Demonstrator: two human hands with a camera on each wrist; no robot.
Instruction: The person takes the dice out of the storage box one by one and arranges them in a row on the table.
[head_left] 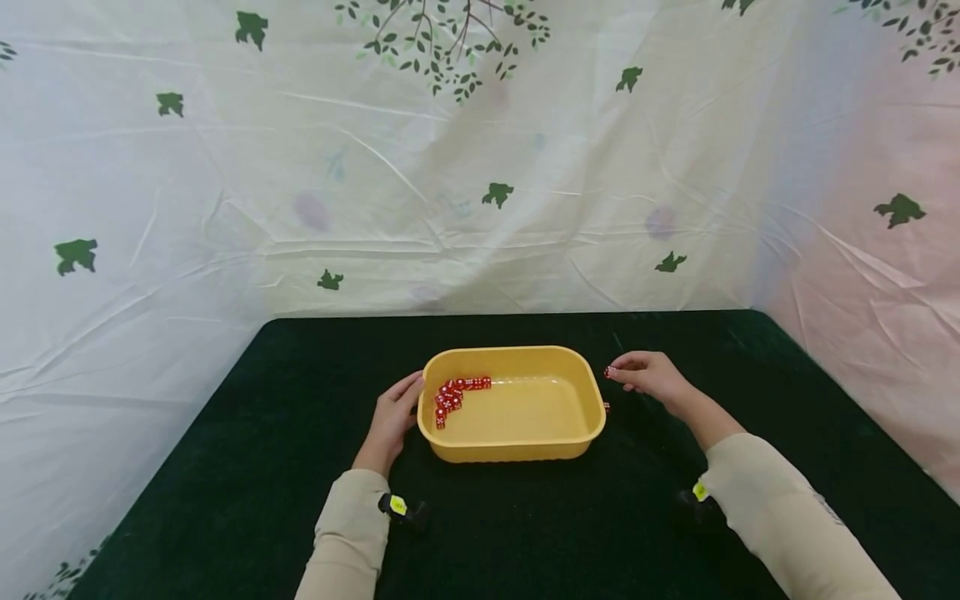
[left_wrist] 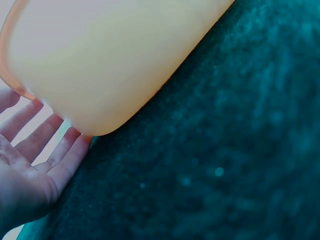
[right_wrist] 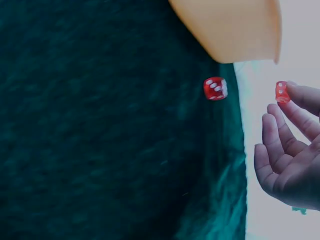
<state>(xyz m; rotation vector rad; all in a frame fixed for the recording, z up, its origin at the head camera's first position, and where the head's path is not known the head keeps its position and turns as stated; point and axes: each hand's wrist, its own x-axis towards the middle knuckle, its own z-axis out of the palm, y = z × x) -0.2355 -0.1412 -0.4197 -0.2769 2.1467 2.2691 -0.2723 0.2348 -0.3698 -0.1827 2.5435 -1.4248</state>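
Note:
A yellow plastic basin [head_left: 525,425] stands on the dark green cloth, several red dice [head_left: 450,396] with white pips gathered inside along its left end and back wall. My left hand [head_left: 392,417] is at the basin's left end; in the left wrist view its straight fingers [left_wrist: 37,137] touch the outer wall below the rim. To the right of the basin, my right hand [head_left: 651,377] pinches one red die [right_wrist: 282,92] between thumb and fingertip, its other fingers bent loosely. Another red die [right_wrist: 215,88] lies on the cloth just outside the basin's right end.
Dark green cloth [head_left: 510,525] covers the table. Behind it and at both sides hang pale sheets [head_left: 420,167] with green leaf prints. A dark device with a yellow tag [head_left: 397,505] is worn at the left wrist, and a similar one [head_left: 701,492] at the right.

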